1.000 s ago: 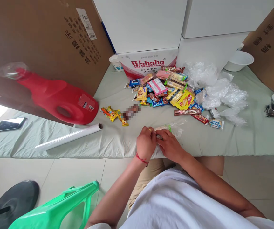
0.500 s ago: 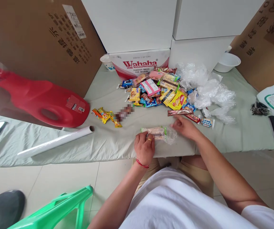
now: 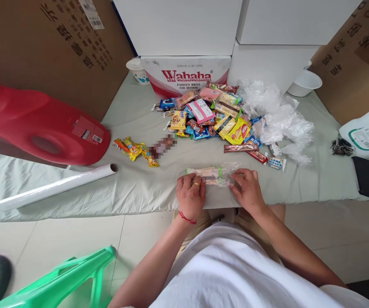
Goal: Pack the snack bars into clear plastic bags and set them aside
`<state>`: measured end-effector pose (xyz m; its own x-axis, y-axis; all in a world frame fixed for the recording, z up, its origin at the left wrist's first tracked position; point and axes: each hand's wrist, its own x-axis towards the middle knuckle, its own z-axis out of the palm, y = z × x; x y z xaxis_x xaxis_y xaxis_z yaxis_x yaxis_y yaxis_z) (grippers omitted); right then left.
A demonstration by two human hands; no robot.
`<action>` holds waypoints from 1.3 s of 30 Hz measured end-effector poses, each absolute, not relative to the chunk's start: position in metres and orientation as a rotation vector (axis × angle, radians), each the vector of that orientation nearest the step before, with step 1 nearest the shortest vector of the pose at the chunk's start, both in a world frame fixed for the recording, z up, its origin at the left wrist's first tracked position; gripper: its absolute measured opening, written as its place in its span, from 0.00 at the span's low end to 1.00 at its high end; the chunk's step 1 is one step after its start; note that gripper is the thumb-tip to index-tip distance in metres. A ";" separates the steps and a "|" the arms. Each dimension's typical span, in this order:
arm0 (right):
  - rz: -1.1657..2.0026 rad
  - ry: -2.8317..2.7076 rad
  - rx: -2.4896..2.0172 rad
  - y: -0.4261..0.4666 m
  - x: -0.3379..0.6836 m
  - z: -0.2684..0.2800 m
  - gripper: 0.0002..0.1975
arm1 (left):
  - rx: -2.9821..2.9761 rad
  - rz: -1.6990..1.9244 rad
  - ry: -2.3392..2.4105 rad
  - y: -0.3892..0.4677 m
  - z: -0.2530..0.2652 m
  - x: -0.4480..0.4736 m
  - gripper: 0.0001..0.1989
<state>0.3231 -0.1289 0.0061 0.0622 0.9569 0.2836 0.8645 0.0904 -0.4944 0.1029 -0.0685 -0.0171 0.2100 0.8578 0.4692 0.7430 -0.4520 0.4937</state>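
On the cloth in front of me lies a wafer-like snack packet (image 3: pixel 215 173) with green ends, flat inside a clear plastic bag (image 3: pixel 228 171) whose loose end spreads to the right. My left hand (image 3: pixel 191 194), with a ring and a red cord at the wrist, presses curled fingers onto the packet's left part. At the bag's loose right end, my right hand (image 3: pixel 248 191) has its thumb and fingers closed on the film. Just beyond lie a brown snack bar (image 3: pixel 240 148) and a red snack bar (image 3: pixel 257 156), touched by neither hand.
Behind is a heap of wrapped snacks (image 3: pixel 203 113), beside crumpled clear bags (image 3: pixel 276 109). To the left are yellow snack packs (image 3: pixel 131 149), a white roll (image 3: pixel 59 186) and a red jug (image 3: pixel 49 124). A black phone (image 3: pixel 367 177) lies right. A green stool (image 3: pixel 65 278) stands below.
My right hand has drawn back from beside the brown snack bar to the loose end of the bag and closed on it. My left hand stays on the packet. The view has shifted slightly.
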 end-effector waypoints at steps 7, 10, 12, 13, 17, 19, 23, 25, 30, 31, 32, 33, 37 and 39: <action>0.223 -1.719 -1.908 -0.123 0.405 0.020 0.13 | 2.298 1.090 1.555 -0.068 -0.021 0.102 0.08; 0.208 -1.639 -1.972 -0.122 0.417 0.029 0.16 | 2.311 1.064 1.519 -0.069 -0.022 0.101 0.08; 0.231 -1.720 -1.847 -0.114 0.401 0.033 0.23 | 2.317 1.046 1.513 -0.070 -0.022 0.101 0.08; 0.267 -1.796 -1.764 -0.108 0.389 0.034 0.31 | 2.323 1.046 1.517 -0.070 -0.021 0.101 0.08; 0.480 -1.952 -1.681 -0.079 0.349 0.027 0.48 | 2.366 1.064 1.523 -0.070 -0.020 0.100 0.08; 0.603 -1.913 -1.793 -0.068 0.346 0.020 0.33 | 2.381 1.059 1.522 -0.070 -0.020 0.100 0.08; 0.726 -1.851 -1.879 -0.063 0.362 0.016 0.08 | 2.380 1.068 1.515 -0.071 -0.021 0.100 0.08; 0.697 -1.806 -1.846 -0.066 0.366 0.018 0.06 | 2.400 1.088 1.504 -0.071 -0.021 0.100 0.08; 0.777 -1.568 -1.808 -0.075 0.354 0.024 0.23 | 2.468 1.112 1.504 -0.071 -0.021 0.100 0.08; 0.855 -1.524 -1.802 -0.077 0.350 0.024 0.29 | 2.484 1.120 1.508 -0.071 -0.020 0.100 0.09; 0.942 -1.483 -1.787 -0.078 0.347 0.024 0.33 | 2.505 1.128 1.514 -0.071 -0.020 0.100 0.09; 1.024 -1.447 -1.763 -0.078 0.344 0.023 0.33 | 2.528 1.130 1.519 -0.071 -0.020 0.100 0.11; 1.262 -1.344 -1.613 -0.079 0.344 0.021 0.20 | 2.600 1.060 1.536 -0.073 -0.021 0.101 0.16; 1.316 -1.334 -1.560 -0.079 0.348 0.023 0.16 | 2.613 0.999 1.566 -0.074 -0.021 0.102 0.17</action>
